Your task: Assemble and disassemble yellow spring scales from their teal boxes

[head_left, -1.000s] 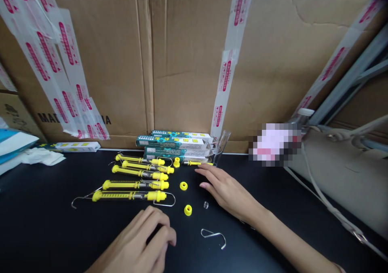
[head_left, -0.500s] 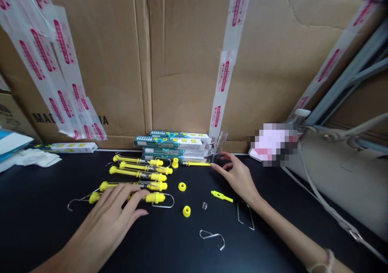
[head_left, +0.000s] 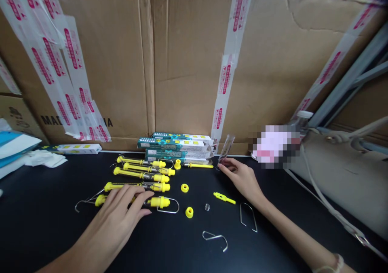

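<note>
The right hand (head_left: 242, 180) holds a clear plastic tube (head_left: 226, 148) in a narrow pinch at its lower end, the tube tilting up near the back edge of the black tabletop (head_left: 194, 240). The left hand (head_left: 113, 216) lies open, fingers spread across a yellow spring scale (head_left: 159, 202) at lower centre. Four more scales (head_left: 139, 176) lie just above it. Yellow plastic caps (head_left: 189, 212) and bent wire hooks (head_left: 214, 236) sit apart on the open black surface, and a taped cardboard wall (head_left: 188, 62) rises behind.

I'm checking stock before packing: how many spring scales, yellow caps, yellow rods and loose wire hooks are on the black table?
Assembled spring scales: 5
Yellow caps: 3
Yellow rods: 2
Loose wire hooks: 2
Total: 12
</note>
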{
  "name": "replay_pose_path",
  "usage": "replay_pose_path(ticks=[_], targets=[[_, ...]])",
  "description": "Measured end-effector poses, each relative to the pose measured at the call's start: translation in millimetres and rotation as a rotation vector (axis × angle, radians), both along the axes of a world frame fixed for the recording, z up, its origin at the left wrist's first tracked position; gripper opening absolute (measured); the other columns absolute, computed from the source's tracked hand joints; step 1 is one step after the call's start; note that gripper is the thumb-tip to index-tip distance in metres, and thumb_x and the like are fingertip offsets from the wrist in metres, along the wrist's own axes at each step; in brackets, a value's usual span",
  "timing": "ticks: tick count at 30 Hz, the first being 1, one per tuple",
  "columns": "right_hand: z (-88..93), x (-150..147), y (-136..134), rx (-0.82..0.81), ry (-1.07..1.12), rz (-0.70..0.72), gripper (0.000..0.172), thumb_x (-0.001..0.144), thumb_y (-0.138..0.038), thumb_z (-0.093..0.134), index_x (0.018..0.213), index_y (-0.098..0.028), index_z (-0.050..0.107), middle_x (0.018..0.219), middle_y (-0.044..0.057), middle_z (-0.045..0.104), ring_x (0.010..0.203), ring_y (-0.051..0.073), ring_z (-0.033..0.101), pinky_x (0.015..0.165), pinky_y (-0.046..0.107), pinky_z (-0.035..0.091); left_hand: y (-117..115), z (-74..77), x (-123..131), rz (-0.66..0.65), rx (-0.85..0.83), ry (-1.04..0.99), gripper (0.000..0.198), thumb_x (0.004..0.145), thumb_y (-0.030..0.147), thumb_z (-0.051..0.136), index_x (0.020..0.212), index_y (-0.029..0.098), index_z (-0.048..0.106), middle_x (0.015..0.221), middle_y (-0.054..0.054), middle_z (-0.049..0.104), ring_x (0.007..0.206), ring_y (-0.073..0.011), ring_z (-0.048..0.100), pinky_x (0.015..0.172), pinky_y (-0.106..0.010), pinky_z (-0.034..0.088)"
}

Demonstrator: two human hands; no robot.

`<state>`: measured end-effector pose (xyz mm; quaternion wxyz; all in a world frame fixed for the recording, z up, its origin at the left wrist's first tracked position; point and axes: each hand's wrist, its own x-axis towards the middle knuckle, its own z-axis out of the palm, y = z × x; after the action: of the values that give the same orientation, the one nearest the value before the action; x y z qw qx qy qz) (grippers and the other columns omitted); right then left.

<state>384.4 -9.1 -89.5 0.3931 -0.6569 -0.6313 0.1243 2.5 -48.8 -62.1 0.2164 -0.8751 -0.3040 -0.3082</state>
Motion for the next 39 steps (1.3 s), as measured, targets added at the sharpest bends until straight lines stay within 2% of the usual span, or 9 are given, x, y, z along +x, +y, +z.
replay_pose_path(ticks=[8, 12, 16, 21, 25, 29, 33, 36, 39], targets=[[0.6, -7, -11, 0.03, -0.016, 0.051, 0.022, 0.1, -0.036, 0.066, 0.11, -0.017, 0.068, 0.093, 0.001, 0.071, 0.07, 0.015, 0.067, 0.068, 0.033, 0.059, -2, 4.2, 0, 0.017, -0.094, -0.001, 0.029, 0.11, 0.031, 0.039, 0.108, 0.023, 0.067, 0.098, -0.003, 0.074, 0.088, -0.0218, 0.07, 0.08, -0.034, 0.048], [-1.0, -8, -12, 0.04, -0.013, 0.063, 0.021, 0.099, -0.036, 0.066, 0.109, -0.017, 0.067, 0.091, 0.001, 0.07, 0.069, 0.014, 0.066, 0.066, 0.032, 0.059, -4, 5.4, 2, -0.008, -0.098, 0.015, 0.029, 0.111, 0.024, 0.036, 0.111, 0.022, 0.065, 0.097, -0.002, 0.075, 0.087, -0.0211, 0.071, 0.082, -0.036, 0.047], [-3.5, -8, -11, 0.036, 0.001, 0.073, 0.021, 0.099, -0.034, 0.067, 0.109, -0.016, 0.067, 0.095, 0.002, 0.071, 0.073, 0.016, 0.068, 0.069, 0.033, 0.059, -4, 2.2, -1, -0.006, -0.099, 0.057, 0.029, 0.11, 0.02, 0.036, 0.118, 0.019, 0.064, 0.101, -0.004, 0.074, 0.088, -0.0232, 0.07, 0.083, -0.038, 0.047], [-7.5, -6, -9, 0.03, 0.041, 0.071, 0.021, 0.099, -0.033, 0.067, 0.112, -0.016, 0.066, 0.101, 0.003, 0.071, 0.079, 0.017, 0.069, 0.072, 0.036, 0.06, 0, -7.2, -9, -0.026, -0.128, 0.057, 0.028, 0.105, 0.017, 0.046, 0.126, 0.024, 0.063, 0.108, -0.005, 0.071, 0.096, -0.0242, 0.067, 0.083, -0.035, 0.049], [-12.1, -2, -7, 0.035, 0.091, 0.045, 0.026, 0.099, -0.033, 0.067, 0.119, -0.016, 0.064, 0.105, 0.004, 0.071, 0.08, 0.018, 0.07, 0.073, 0.036, 0.061, -1, -4.1, -10, -0.065, -0.072, 0.079, 0.028, 0.103, 0.011, 0.05, 0.123, 0.024, 0.065, 0.107, -0.005, 0.07, 0.097, -0.0223, 0.065, 0.086, -0.034, 0.046], [-18.2, 0, -7, 0.019, 0.163, -0.008, 0.03, 0.099, -0.032, 0.067, 0.125, -0.017, 0.062, 0.112, 0.006, 0.07, 0.085, 0.019, 0.071, 0.075, 0.038, 0.062, -9, -2.2, -6, -0.099, -0.06, 0.05, 0.034, 0.104, 0.005, 0.044, 0.123, 0.022, 0.067, 0.108, -0.006, 0.069, 0.1, -0.0224, 0.063, 0.091, -0.038, 0.042], [-20.8, 2, -10, -0.038, 0.208, -0.068, 0.027, 0.1, -0.031, 0.067, 0.122, -0.017, 0.064, 0.114, 0.007, 0.07, 0.091, 0.021, 0.071, 0.079, 0.04, 0.062, -14, -5.5, 1, -0.145, -0.017, -0.061, 0.036, 0.109, 0.011, 0.037, 0.118, 0.021, 0.07, 0.105, -0.007, 0.067, 0.098, -0.0224, 0.06, 0.091, -0.039, 0.038], [-15.3, 1, -16, -0.057, 0.191, -0.121, 0.021, 0.099, -0.029, 0.067, 0.116, -0.016, 0.065, 0.107, 0.004, 0.07, 0.087, 0.019, 0.071, 0.077, 0.038, 0.061, -13, -0.1, 6, -0.163, 0.03, -0.063, 0.036, 0.11, 0.011, 0.037, 0.113, 0.019, 0.071, 0.101, -0.006, 0.068, 0.095, -0.0206, 0.06, 0.09, -0.036, 0.038], [-4.2, -11, -33, -0.044, 0.132, -0.152, 0.015, 0.089, -0.017, 0.072, 0.101, -0.014, 0.064, 0.089, 0.0, 0.065, 0.073, 0.017, 0.066, 0.072, 0.037, 0.059, -11, 9.3, 8, -0.164, 0.05, -0.007, 0.03, 0.108, 0.009, 0.041, 0.11, 0.016, 0.07, 0.097, -0.006, 0.069, 0.092, -0.0203, 0.061, 0.086, -0.034, 0.039]])
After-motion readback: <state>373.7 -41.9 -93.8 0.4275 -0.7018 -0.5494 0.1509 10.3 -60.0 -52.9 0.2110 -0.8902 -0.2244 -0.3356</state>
